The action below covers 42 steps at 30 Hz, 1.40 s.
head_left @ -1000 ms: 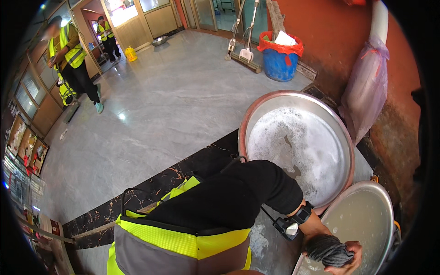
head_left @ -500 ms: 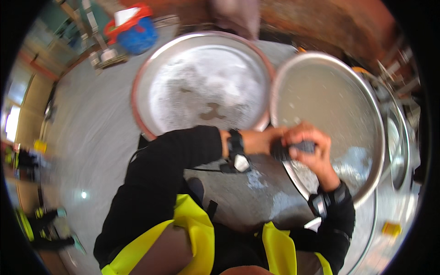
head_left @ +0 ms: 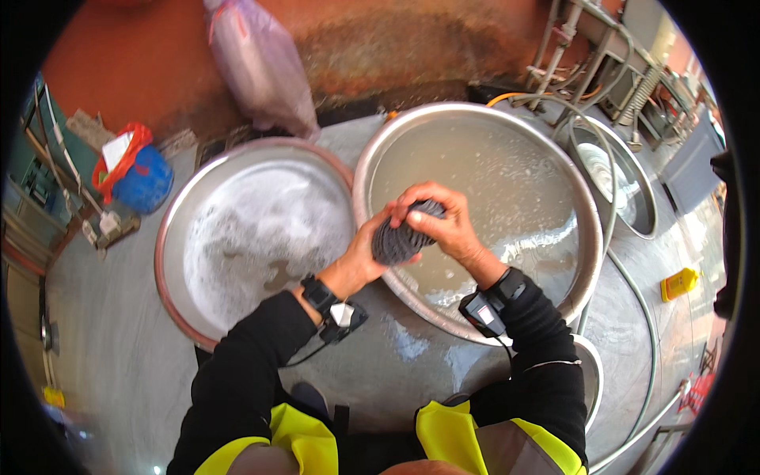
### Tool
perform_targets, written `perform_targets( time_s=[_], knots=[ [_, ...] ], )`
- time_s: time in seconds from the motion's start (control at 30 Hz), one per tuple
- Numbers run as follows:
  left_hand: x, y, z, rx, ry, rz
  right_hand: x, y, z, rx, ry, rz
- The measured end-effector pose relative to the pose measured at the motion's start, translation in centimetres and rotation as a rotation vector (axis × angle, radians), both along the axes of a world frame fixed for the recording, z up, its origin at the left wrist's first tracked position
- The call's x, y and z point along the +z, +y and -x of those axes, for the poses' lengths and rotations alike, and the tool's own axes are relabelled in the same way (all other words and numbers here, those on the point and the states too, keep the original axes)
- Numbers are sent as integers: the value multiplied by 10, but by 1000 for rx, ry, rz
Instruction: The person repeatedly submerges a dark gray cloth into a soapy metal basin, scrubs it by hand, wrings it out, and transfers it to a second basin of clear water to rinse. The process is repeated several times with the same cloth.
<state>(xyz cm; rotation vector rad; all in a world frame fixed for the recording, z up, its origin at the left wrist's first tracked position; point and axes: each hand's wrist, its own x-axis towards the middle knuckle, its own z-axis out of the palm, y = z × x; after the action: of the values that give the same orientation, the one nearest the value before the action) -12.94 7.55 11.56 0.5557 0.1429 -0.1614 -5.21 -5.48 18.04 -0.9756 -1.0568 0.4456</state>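
My left hand and my right hand are both closed round a dark grey, ribbed bundle that looks like squeezed-up cloth or knit. Its exact kind cannot be made out. The left hand cups it from the left and below, while the right fingers wrap over its upper right end. The bundle is held over the near left rim of a large metal basin of cloudy, brownish water. To the left stands another wide metal basin with white suds on its water.
A smaller metal tub stands far right, with a hose running past it. A yellow bottle is on the floor. At the left sits a blue bucket; a filled purple bag leans against the wall.
The picture has swung, so the basins appear further left. My hands still grip the bundle; my left forearm reaches less far across, and more of the bundle shows.
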Motion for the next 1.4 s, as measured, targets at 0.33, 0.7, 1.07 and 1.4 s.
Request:
perform_targets(
  time_s=[0.33,0.7,1.07,1.4],
  knots=[
    [-20,2,-9,14,176,77,-11,5,-7,98,128,19],
    [2,34,-30,620,42,-494,-24,16,-7,-82,372,-86],
    [98,9,-2,1133,-386,-1545,18,21,2,-163,581,-227],
    [126,-12,25,1157,-778,-1959,18,11,21,-149,782,-215]
  ],
)
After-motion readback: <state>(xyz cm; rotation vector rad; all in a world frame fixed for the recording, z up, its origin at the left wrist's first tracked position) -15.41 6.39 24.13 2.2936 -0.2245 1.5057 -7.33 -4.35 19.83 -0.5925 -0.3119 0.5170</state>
